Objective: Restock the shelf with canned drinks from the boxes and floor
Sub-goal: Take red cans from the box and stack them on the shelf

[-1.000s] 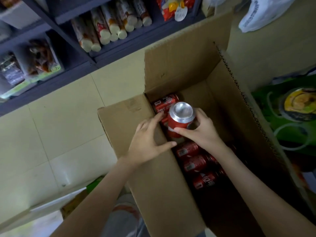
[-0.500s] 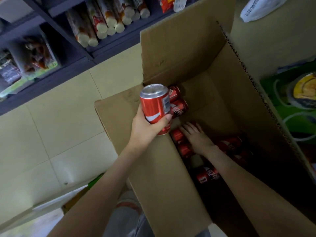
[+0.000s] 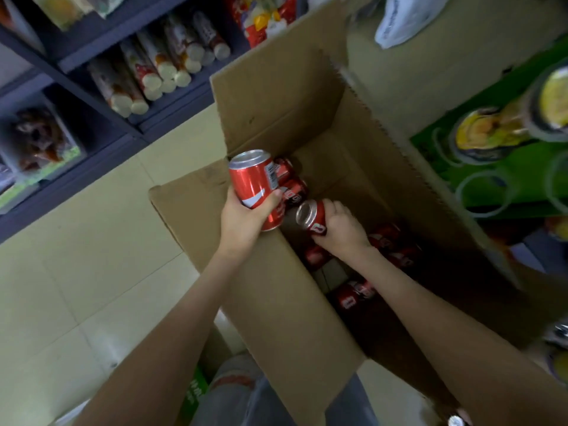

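We were mid-pick: L hand [image 3: 246, 224] gripped can [image 3: 255, 182], R hand [image 3: 342, 230] gripped 2nd can [image 3: 312, 217] in box [image 3: 276, 287]; next needed lift to shelf [image 3: 101, 167].

R hand [image 3: 341, 230], flat on the pile 0.5 s ago, now grips a 2nd cola can [image 3: 310, 216] & has it tilted up (prob. lifted clear, dim in there). 1st can [image 3: 255, 186] went from both hands to L hand [image 3: 242, 222] alone.

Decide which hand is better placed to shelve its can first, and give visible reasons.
Left. The left hand holds a raised can at the box rim, on the shelf side. The right hand grips a second can lower, inside the box.
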`<state>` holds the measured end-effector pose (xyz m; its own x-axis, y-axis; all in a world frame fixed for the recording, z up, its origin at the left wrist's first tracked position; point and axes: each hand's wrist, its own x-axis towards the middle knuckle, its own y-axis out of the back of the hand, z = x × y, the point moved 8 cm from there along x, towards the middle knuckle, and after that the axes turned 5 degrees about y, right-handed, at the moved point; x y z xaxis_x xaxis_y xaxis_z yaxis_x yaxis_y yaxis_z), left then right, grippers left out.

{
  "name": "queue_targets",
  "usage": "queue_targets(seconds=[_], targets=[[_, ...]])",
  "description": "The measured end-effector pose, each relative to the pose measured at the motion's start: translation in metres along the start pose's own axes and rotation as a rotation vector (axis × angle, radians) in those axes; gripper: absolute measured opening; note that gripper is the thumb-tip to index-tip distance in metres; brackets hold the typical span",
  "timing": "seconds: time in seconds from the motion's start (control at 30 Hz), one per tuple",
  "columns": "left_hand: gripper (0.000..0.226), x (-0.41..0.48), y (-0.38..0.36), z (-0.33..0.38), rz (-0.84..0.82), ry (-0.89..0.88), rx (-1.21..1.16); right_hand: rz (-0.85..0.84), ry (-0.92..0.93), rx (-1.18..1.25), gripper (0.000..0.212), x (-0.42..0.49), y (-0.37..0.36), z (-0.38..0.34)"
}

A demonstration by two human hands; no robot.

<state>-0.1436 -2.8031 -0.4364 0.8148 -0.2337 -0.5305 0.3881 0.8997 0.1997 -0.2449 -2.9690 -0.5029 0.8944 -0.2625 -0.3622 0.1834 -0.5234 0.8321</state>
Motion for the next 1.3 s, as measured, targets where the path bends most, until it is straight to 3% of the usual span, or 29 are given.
queue_targets(seconds=[0.1, 0.23, 0.37, 0.5, 0.6, 0.67, 0.77, 0.87, 1.1, 1.17, 1.3], targets=[[0.067, -0.024, -0.015, 0.02, -0.056, 0.011, -0.023, 0.168, -0.127, 0.317, 0.076, -0.051, 0.077, -0.005], [0.071, -0.084, -0.052, 0.067, -0.208, -0.059, -0.069, 0.366, -0.216, 0.565, 0.07, -0.137, 0.171, -0.009], [0.067, -0.165, -0.101, 0.118, -0.414, -0.165, -0.044, 0.468, -0.256, 0.827, 0.066, -0.244, 0.229, -0.002], [0.053, -0.275, -0.166, 0.151, -0.645, -0.257, -0.065, 0.596, -0.26, 1.039, 0.049, -0.367, 0.271, 0.019], [0.047, -0.371, -0.222, 0.159, -0.806, -0.3, -0.094, 0.732, -0.263, 1.062, 0.054, -0.472, 0.298, 0.049], [0.046, -0.437, -0.261, 0.16, -0.916, -0.327, -0.102, 0.822, -0.257, 1.054, 0.043, -0.545, 0.314, 0.068], [0.055, -0.533, -0.316, 0.168, -1.068, -0.359, -0.096, 0.959, -0.249, 1.033, 0.043, -0.648, 0.339, 0.093], [0.043, -0.618, -0.363, 0.183, -1.186, -0.422, -0.063, 1.101, -0.227, 0.997, 0.042, -0.736, 0.366, 0.11], [0.039, -0.758, -0.434, 0.237, -1.319, -0.642, -0.03, 1.41, -0.164, 0.856, 0.051, -0.881, 0.432, 0.143], [0.046, -0.78, -0.449, 0.255, -1.32, -0.707, -0.042, 1.5, -0.146, 0.824, 0.058, -0.908, 0.454, 0.155], [0.064, -0.801, -0.483, 0.293, -1.272, -0.784, -0.065, 1.633, -0.062, 0.798, 0.053, -0.942, 0.501, 0.183]])
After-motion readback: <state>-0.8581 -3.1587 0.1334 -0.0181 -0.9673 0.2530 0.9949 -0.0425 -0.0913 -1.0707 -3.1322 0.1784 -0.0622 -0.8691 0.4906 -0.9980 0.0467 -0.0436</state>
